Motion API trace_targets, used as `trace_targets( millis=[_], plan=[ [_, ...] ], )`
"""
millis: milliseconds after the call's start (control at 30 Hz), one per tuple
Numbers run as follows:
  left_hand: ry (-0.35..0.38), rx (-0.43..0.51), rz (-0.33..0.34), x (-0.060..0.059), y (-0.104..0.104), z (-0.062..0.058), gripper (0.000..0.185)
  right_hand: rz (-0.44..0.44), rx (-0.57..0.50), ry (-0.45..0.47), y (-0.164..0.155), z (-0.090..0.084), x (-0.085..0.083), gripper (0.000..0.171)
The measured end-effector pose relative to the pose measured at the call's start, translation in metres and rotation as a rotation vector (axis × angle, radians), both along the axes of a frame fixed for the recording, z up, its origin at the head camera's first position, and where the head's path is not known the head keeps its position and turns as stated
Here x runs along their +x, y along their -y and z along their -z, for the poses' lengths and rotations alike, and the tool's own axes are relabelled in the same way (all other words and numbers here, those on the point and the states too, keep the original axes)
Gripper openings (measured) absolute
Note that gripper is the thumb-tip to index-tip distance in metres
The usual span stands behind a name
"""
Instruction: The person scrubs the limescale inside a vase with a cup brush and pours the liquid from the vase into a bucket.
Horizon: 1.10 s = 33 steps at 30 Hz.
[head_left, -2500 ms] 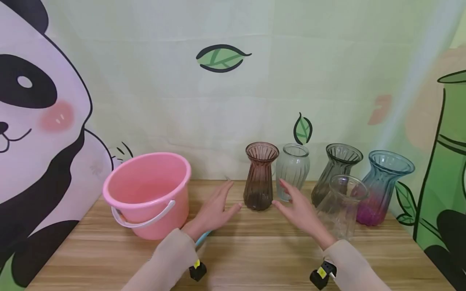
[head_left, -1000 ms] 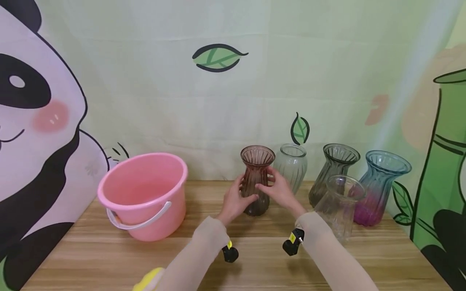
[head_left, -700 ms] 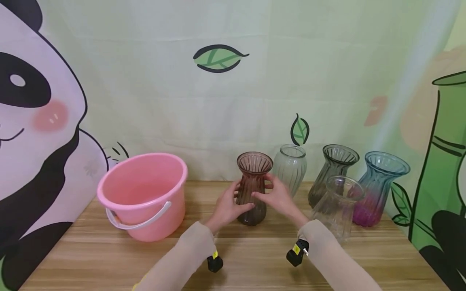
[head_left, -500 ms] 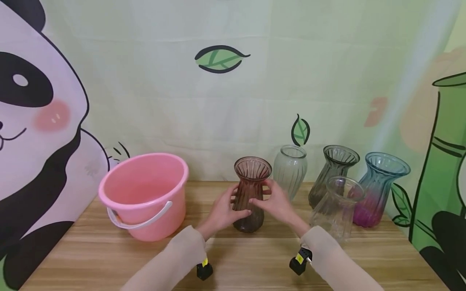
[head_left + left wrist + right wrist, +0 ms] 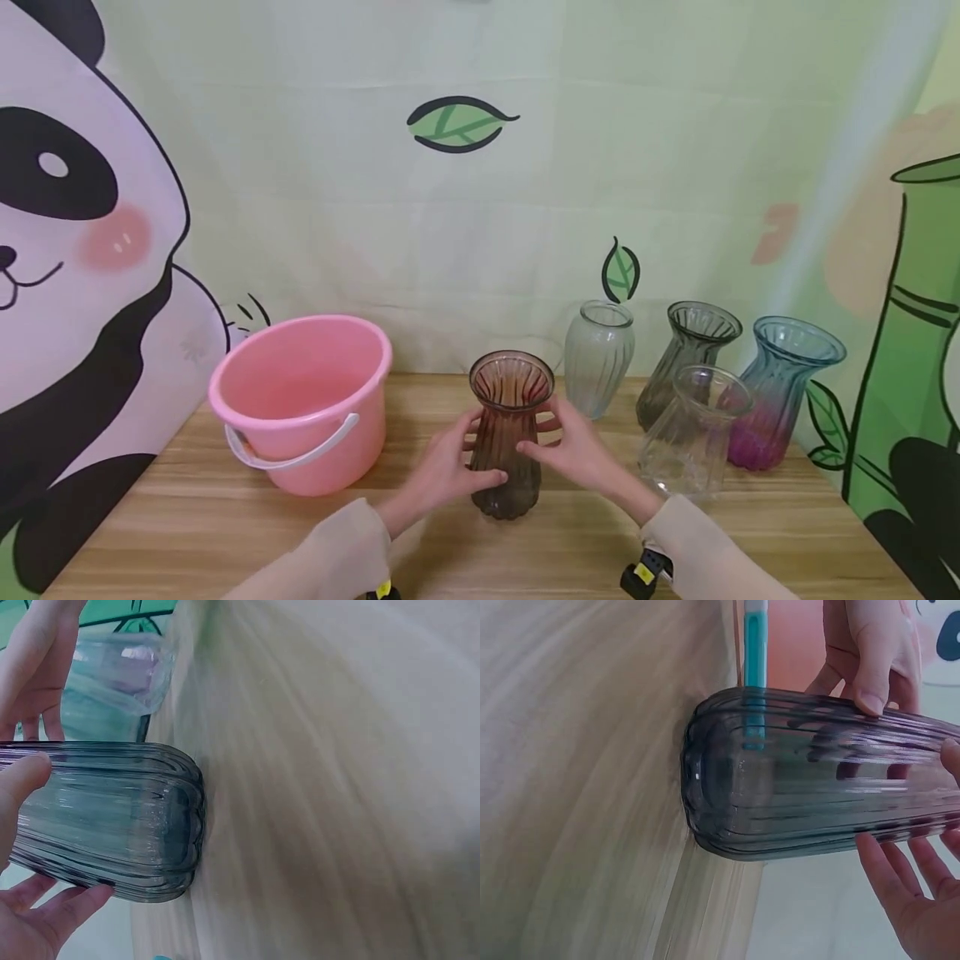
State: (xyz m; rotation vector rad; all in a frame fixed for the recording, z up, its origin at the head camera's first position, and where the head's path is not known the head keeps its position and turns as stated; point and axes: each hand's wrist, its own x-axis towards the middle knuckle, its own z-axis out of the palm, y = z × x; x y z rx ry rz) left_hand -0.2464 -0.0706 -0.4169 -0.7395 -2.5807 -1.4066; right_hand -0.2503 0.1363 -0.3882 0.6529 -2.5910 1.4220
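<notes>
Both hands hold the brown vase (image 5: 508,433), one on each side. The left hand (image 5: 444,469) has its thumb and fingers curled round the left of the vase's waist, and the right hand (image 5: 577,450) wraps the right side the same way. In the left wrist view the left hand's fingers (image 5: 19,784) lie on the ribbed glass, and in the right wrist view the right hand's fingers (image 5: 900,889) do too.

A little while ago the hands were open and not touching anything, and the brown vase stood at the back, just beside the pale green vase (image 5: 597,358). Then the hands closed on it and brought it toward the person. Now it stands upright near the front of the bench (image 5: 225,533), well apart from the pale green vase. Its bottom looks like it touches the wood, or is just above it; I cannot tell which.

So the brown vase has left the row and is now in front of the person, with the pink bucket (image 5: 303,400) near on the left. It looks like the work with this vase has only just started.

Staying where they were at the back right are the grey vase (image 5: 686,358), the clear vase (image 5: 693,433) and the blue and purple vase (image 5: 783,387).
</notes>
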Motion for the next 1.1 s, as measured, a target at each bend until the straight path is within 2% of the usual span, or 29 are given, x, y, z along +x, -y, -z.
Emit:
trace_targets(
  millis=[433,600,833,933,1100],
  plan=[
    [0.045,0.015,0.041,0.032,0.008,0.001,0.082,-0.092,-0.043,0.018,-0.001,0.001,0.029,0.060],
    [0.047,0.042,0.063,0.040,0.009,0.003,0.079,-0.094,-0.030,0.024,-0.002,0.001,0.035,0.064],
    [0.066,0.021,0.063,0.045,0.010,0.001,0.078,-0.117,-0.024,0.022,-0.003,0.001,0.038,0.064],
    [0.048,-0.069,0.061,0.045,0.014,-0.002,0.081,-0.131,-0.022,0.014,-0.004,0.005,0.038,0.062],
    [-0.022,-0.303,0.089,0.041,0.026,-0.011,0.085,-0.177,0.004,0.025,-0.008,0.012,0.037,0.066]
  ],
)
